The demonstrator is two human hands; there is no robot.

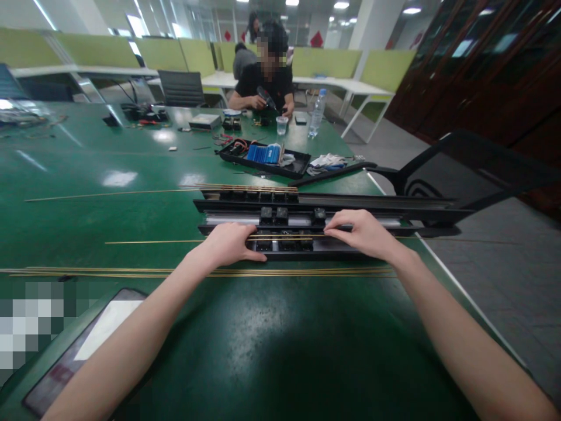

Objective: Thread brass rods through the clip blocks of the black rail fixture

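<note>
The left hand (232, 241) comes in palm down over the left part of the near black rail (337, 256), its thumb and forefinger spread apart across the width, the thumb lying along the rail's near edge. The right hand (357, 231) arches over the same rail farther right, wrist bent inward, with thumb and forefinger tips together, apparently on a thin brass-coloured rod (149, 242). This straight, smooth rod lies lengthwise above the rail and reaches well past its left end.

The rail is a long, straight-walled channel, dark and smooth. Three boxy black blocks (283, 241) can be made out in it between the hands, partly covered by rods. Just beyond it lies a middle rail (363, 221) with a pale, shiny inner strip and three more cube-like blocks (319, 216); behind that, a far rail (350, 202) makes three in all. Several loose rods (280, 273), too close together to count surely, lie on the glossy green table (272, 351) on the near side of the near black rail.

Beyond all three rails are one open black tray (302, 164), one clear plastic bottle (316, 114) and one translucent cup (281, 124).
</note>
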